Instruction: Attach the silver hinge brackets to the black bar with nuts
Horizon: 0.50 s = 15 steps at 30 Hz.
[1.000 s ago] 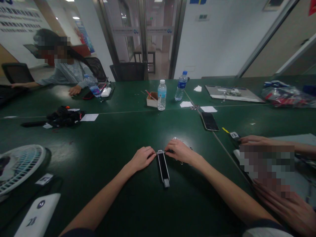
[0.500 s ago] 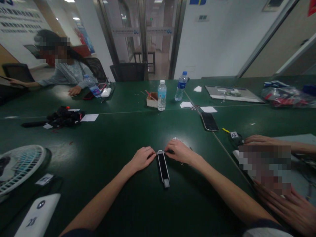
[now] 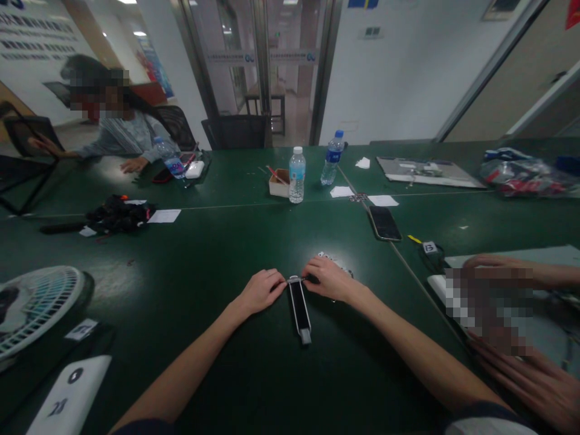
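Note:
A long narrow device (image 3: 299, 307) with a dark face, pale side rails and a grey block at its near end lies on the green table in front of me. The fingertips of my left hand (image 3: 263, 291) are pinched together at its far left corner. On the other side, my right hand (image 3: 330, 278) is closed around a small dark-handled tool (image 3: 312, 278), whose thin tip points at the device's far end. What kind of tool it is, I cannot make out. Small parts (image 3: 323, 255) lie partly hidden behind my right hand.
Beyond my hands are a phone (image 3: 384, 223), a water bottle (image 3: 297, 175), another bottle (image 3: 333, 158) and a small box (image 3: 280, 183). A fan (image 3: 38, 311) and a white case (image 3: 70, 396) are at left. At right, a co-worker's hands (image 3: 502, 266) rest over a pale panel.
My hands and the narrow device stay almost in place. At far left, the seated person's dark frame-like object has shifted and tilted up. The co-worker's upper hand at right has moved slightly.

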Each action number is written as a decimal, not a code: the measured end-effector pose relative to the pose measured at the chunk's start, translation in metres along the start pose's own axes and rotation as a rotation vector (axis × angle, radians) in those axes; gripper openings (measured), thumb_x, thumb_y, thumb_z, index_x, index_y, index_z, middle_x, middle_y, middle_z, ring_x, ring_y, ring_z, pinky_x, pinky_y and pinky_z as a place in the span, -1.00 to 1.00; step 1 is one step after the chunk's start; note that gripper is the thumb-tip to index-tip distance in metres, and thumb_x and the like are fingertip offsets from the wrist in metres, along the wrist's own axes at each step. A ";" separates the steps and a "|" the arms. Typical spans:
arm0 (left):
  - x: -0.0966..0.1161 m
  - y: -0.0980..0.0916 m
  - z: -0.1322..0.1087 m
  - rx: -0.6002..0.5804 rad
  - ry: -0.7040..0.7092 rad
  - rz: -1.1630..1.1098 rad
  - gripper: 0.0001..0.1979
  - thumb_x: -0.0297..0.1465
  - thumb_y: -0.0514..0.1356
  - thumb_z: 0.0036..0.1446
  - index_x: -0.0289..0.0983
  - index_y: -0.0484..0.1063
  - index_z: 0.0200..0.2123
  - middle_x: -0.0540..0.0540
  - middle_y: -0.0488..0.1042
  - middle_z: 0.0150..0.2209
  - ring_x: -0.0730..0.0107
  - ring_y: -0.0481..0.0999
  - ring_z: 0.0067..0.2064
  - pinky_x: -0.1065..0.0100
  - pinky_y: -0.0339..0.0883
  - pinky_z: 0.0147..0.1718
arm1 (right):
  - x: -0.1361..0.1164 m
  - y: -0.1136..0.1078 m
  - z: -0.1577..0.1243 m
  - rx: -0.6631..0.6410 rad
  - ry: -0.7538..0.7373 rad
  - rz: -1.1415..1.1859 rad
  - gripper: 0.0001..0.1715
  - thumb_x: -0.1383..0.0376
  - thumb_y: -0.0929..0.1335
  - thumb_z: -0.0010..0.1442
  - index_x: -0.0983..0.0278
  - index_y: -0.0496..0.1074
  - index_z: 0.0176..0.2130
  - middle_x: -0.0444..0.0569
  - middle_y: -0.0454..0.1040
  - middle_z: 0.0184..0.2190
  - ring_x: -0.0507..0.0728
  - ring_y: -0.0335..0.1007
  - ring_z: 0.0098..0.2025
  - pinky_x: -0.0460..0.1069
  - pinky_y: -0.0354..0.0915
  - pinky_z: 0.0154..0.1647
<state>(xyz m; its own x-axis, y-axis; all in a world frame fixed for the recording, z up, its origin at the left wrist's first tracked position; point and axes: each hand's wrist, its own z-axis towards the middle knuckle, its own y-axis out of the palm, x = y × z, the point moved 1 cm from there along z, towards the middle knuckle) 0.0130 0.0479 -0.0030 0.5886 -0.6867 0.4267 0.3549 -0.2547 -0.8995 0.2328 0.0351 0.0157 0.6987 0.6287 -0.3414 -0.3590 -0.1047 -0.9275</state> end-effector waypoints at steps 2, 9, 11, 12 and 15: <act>0.000 0.000 0.000 -0.001 -0.001 -0.001 -0.79 -0.38 0.00 0.31 -0.30 0.41 -0.26 -0.07 0.43 -0.29 0.33 0.43 -0.30 0.32 0.31 -0.29 | -0.001 0.000 0.000 0.002 0.005 -0.014 -0.89 0.35 0.31 0.19 0.31 0.44 -0.28 0.01 0.43 -0.33 0.12 0.30 -0.25 0.01 0.21 -0.20; 0.001 0.000 0.000 -0.002 -0.005 0.006 -0.79 -0.37 0.00 0.31 -0.29 0.40 -0.26 -0.07 0.43 -0.29 0.33 0.43 -0.30 0.32 0.31 -0.29 | -0.001 0.000 0.000 -0.003 0.021 -0.032 -0.91 0.35 0.32 0.17 0.31 0.44 -0.30 0.00 0.42 -0.35 0.11 0.27 -0.25 -0.01 0.18 -0.20; 0.001 0.000 0.001 -0.001 -0.005 0.009 -0.79 -0.38 0.00 0.31 -0.30 0.40 -0.27 -0.07 0.43 -0.30 0.32 0.43 -0.29 0.32 0.31 -0.29 | -0.002 -0.001 0.000 -0.005 0.021 -0.028 -0.91 0.36 0.32 0.17 0.31 0.44 -0.30 0.00 0.42 -0.35 0.11 0.27 -0.25 -0.01 0.18 -0.20; 0.001 0.000 0.001 0.000 -0.004 0.010 -0.79 -0.38 0.00 0.31 -0.30 0.40 -0.26 -0.07 0.43 -0.30 0.32 0.42 -0.29 0.32 0.31 -0.29 | -0.002 -0.001 0.000 -0.006 0.020 -0.026 -0.92 0.36 0.32 0.16 0.31 0.44 -0.30 0.00 0.42 -0.35 0.12 0.27 -0.25 -0.01 0.18 -0.21; 0.001 -0.001 0.001 0.002 0.000 0.009 -0.80 -0.39 0.00 0.30 -0.29 0.40 -0.26 -0.06 0.43 -0.29 0.34 0.42 -0.30 0.33 0.31 -0.29 | -0.002 -0.002 0.000 -0.008 0.024 -0.024 -0.92 0.36 0.33 0.16 0.31 0.44 -0.31 0.00 0.42 -0.35 0.11 0.27 -0.26 -0.01 0.18 -0.22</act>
<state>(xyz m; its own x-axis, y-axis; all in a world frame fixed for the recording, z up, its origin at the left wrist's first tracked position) 0.0139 0.0476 -0.0020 0.5921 -0.6888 0.4183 0.3508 -0.2470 -0.9033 0.2318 0.0341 0.0180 0.7216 0.6127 -0.3224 -0.3368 -0.0963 -0.9366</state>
